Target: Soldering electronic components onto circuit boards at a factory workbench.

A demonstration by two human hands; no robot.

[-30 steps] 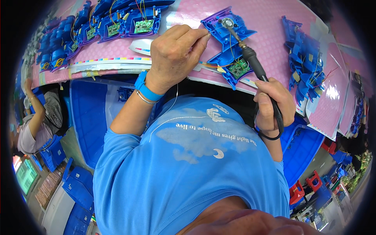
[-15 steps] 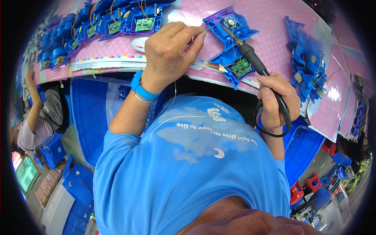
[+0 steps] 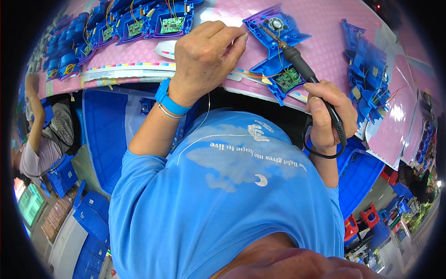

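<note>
My right hand [image 3: 331, 114] grips a black-handled soldering iron [image 3: 302, 65]. Its tip reaches the blue plastic housing [image 3: 265, 45] beside a small round speaker [image 3: 276, 24]. A green circuit board [image 3: 288, 80] lies in the near end of that housing, joined by thin wires. Left of the housing is my left hand [image 3: 209, 60], thumb and forefinger pinched on a thin solder wire. The wire's end points toward the iron's tip; whether they touch is too small to tell. A strand of it hangs down past my blue wristband [image 3: 171, 103].
Several blue housings with green boards [image 3: 172, 24] line the table's far left. More blue housings [image 3: 367, 69] are stacked at the right. Blue bins [image 3: 104, 139] stand below the table edge. Another person [image 3: 46, 144] sits at the far left.
Both hands stay close to their earlier places, and the iron's tip remains by the speaker. The view has shifted slightly, and the housing appears a little further right.
</note>
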